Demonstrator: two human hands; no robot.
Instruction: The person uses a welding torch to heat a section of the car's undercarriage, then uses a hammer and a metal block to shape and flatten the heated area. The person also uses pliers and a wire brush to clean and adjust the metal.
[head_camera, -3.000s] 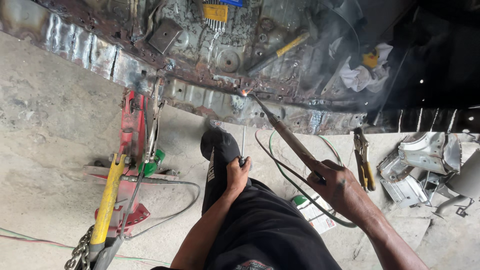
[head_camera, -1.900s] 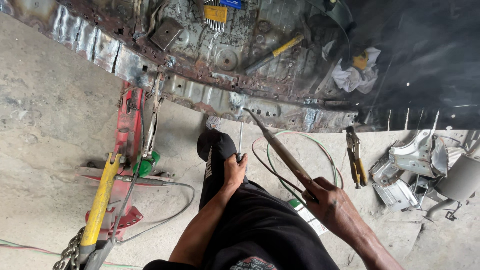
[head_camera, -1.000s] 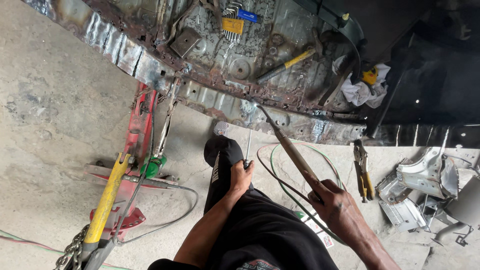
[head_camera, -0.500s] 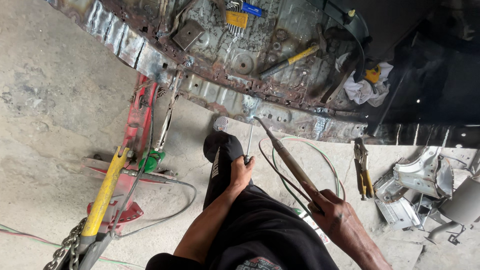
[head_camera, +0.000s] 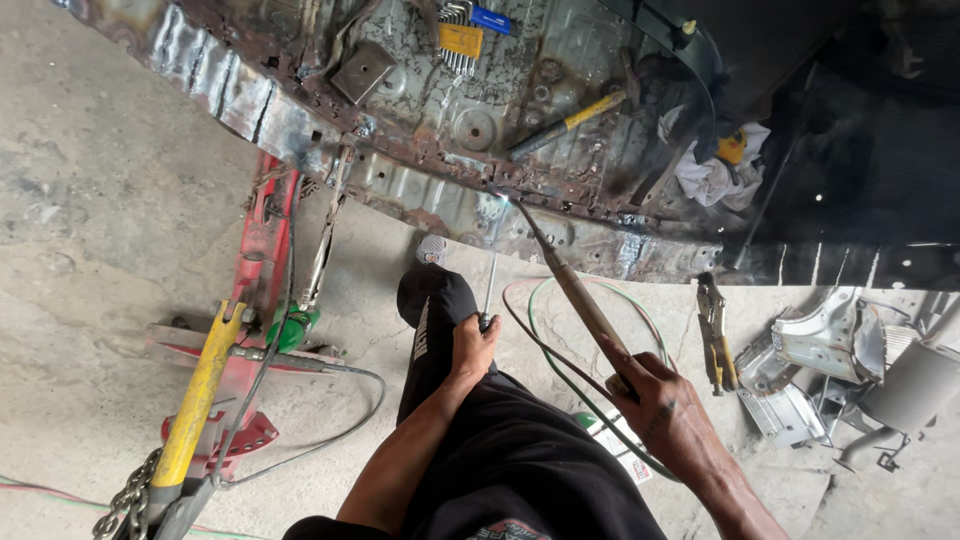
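My right hand (head_camera: 662, 410) grips the handle of a long brass gas torch (head_camera: 575, 290). Its tip points up and left at the rusty sheet-metal sill (head_camera: 470, 205) of a car body, where a small bright flame shows at the seam. My left hand (head_camera: 473, 347) rests on my black-trousered knee and holds a thin metal rod (head_camera: 489, 285) that sticks up toward the sill. Red and green hoses (head_camera: 545, 330) loop on the floor behind the torch.
A red floor jack (head_camera: 255, 290) with a yellow handle (head_camera: 200, 395) and chain lies at left. Locking pliers (head_camera: 715, 330) and grey metal parts (head_camera: 820, 370) lie at right. On the car floor rest a hex key set (head_camera: 462, 40), a yellow-handled tool (head_camera: 570, 120) and a white rag (head_camera: 715, 175).
The torch tip has stayed at the sill seam while the view shifted slightly. Both hands keep their grips, with the left still on my knee.
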